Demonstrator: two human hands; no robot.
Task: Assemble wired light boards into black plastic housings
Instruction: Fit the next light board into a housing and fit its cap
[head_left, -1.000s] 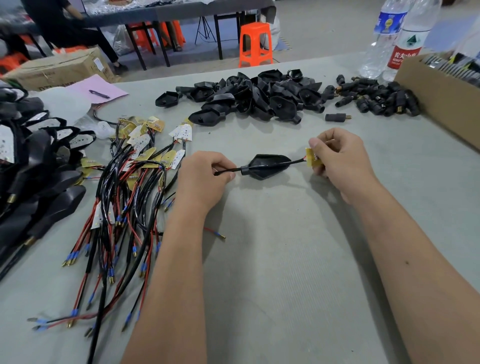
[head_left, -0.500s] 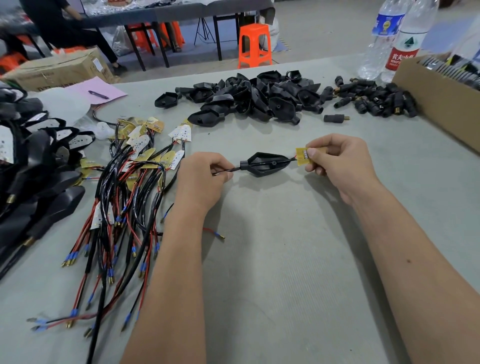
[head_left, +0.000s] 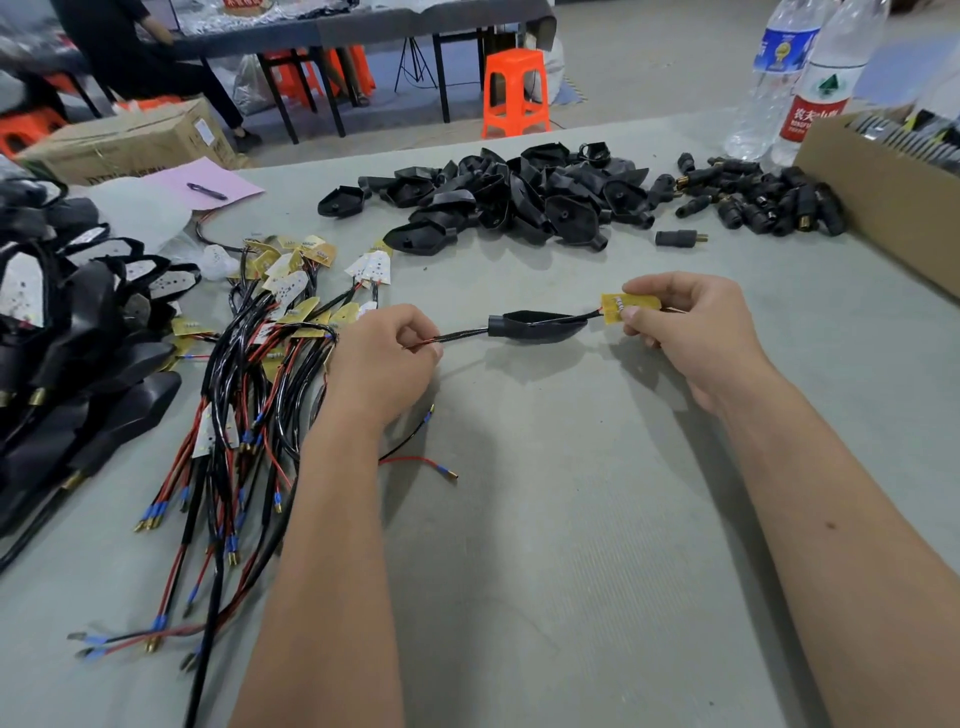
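Observation:
A black plastic housing (head_left: 535, 326) hangs above the grey table between my hands, threaded on a black and red wire. My left hand (head_left: 387, 358) pinches that wire where it leaves the housing's neck. My right hand (head_left: 685, 325) pinches the yellow light board (head_left: 626, 305) at the wire's other end, just outside the housing's open side. The wire's red and black tails (head_left: 421, 457) trail on the table below my left wrist.
Loose wired boards (head_left: 260, 338) lie in a heap at left, finished black units (head_left: 67, 332) beyond them at the far left. Empty housings (head_left: 509, 197) and black connectors (head_left: 753, 197) are piled at the back. A cardboard box (head_left: 883, 208) and two bottles (head_left: 789, 78) stand at right.
The housing has rolled so its open side faces more upward. My right hand has turned the yellow board flat, so its face shows clearly. My left hand has stayed in place.

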